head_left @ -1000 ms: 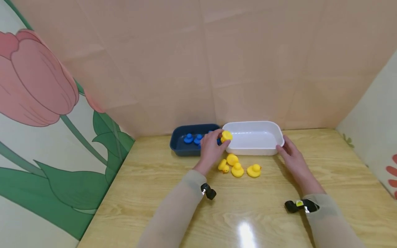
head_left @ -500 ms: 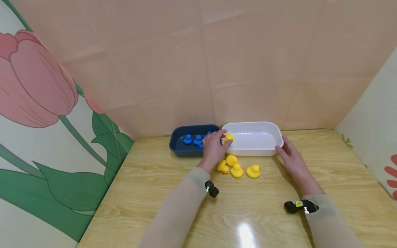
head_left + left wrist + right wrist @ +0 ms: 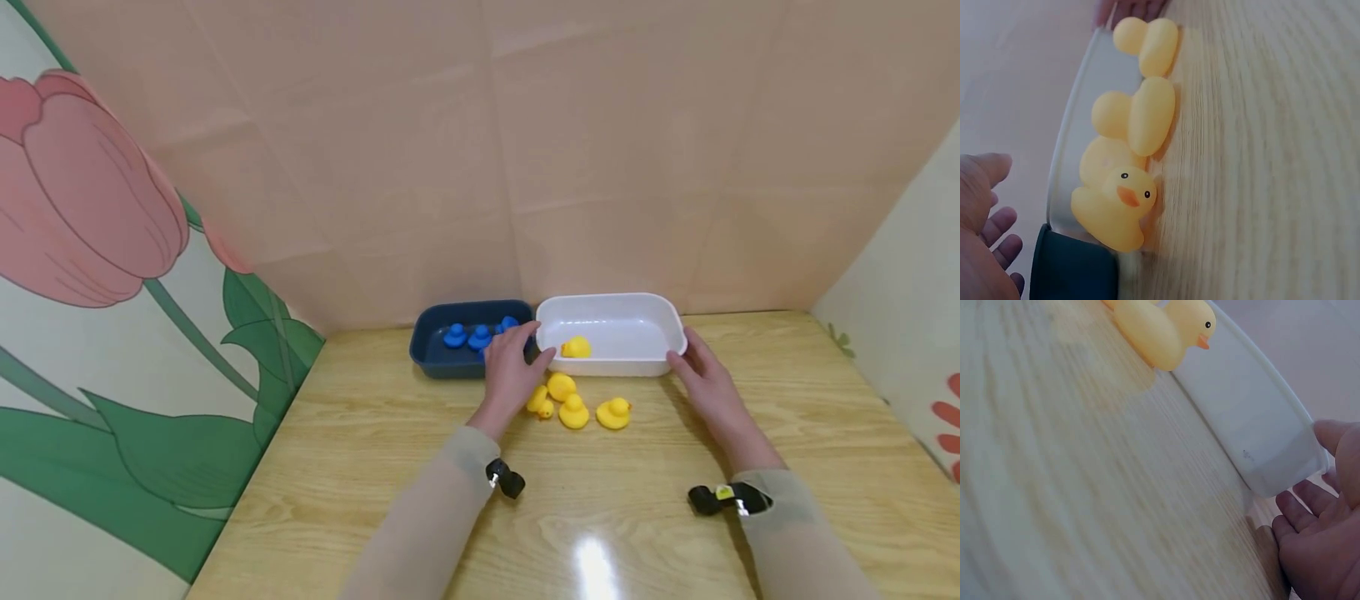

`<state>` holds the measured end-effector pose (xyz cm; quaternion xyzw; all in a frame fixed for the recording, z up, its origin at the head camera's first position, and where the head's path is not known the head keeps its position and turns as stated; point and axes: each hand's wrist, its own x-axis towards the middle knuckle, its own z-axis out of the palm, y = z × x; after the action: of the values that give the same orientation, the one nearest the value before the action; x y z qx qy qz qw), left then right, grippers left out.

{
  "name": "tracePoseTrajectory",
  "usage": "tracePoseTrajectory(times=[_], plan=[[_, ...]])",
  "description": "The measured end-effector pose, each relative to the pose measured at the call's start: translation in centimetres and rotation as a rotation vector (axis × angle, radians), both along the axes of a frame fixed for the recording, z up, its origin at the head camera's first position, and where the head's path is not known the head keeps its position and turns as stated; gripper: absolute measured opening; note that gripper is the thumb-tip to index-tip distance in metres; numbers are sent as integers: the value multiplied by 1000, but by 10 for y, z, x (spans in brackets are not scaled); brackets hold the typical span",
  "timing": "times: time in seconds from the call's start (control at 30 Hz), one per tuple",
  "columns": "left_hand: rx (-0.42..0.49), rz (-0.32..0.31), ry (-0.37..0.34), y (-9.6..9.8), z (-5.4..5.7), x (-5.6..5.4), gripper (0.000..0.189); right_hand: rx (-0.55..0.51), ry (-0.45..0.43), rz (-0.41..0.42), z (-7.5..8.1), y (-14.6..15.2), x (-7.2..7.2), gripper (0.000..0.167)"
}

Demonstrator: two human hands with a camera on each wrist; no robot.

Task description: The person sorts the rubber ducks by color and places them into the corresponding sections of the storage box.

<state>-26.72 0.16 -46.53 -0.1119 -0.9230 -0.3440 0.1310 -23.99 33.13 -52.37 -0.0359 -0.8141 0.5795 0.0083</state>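
A white tray (image 3: 611, 368) stands against the back wall, with one yellow rubber duck (image 3: 577, 347) lying inside near its front left corner. My left hand (image 3: 512, 367) hovers by the tray's left end, thumb and fingers apart, holding nothing. My right hand (image 3: 708, 383) holds the tray's right front corner, thumb at the rim and fingers around the end. Several yellow rubber ducks (image 3: 573, 412) sit on the table before the tray; in the left wrist view, a tilted duck (image 3: 1113, 212) faces the camera. A dark blue tray (image 3: 450, 369) with several blue rubber ducks (image 3: 455, 336) is partly covered by my left hand.
The wooden table (image 3: 637, 508) meets a beige cloth-like backdrop (image 3: 600, 167) just behind both trays. A wall with a painted tulip (image 3: 105, 183) borders the left side, and a pale wall (image 3: 900, 292) the right.
My left hand carried a yellow rubber duck over the white tray's left rim, let it go inside, and drew back slightly left. The right hand stays at its corner.
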Motion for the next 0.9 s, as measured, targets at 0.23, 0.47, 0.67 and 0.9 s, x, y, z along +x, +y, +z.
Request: tracePoseTrajectory(times=[0.23,0.47,0.67,0.9], plan=[[93,-33,30,-10,-7,18,53,0,9,2,0,1,0,93],[136,-58,-33,-19,-14,36,57,-5,5,-8,3,0,0,94],[141,-68,-58,-25,-20,46,58,-10,7,-5,2,1,-1,88],[123,-96,-152,-31,-30,52,68,-15,10,4,2,1,-1,85]])
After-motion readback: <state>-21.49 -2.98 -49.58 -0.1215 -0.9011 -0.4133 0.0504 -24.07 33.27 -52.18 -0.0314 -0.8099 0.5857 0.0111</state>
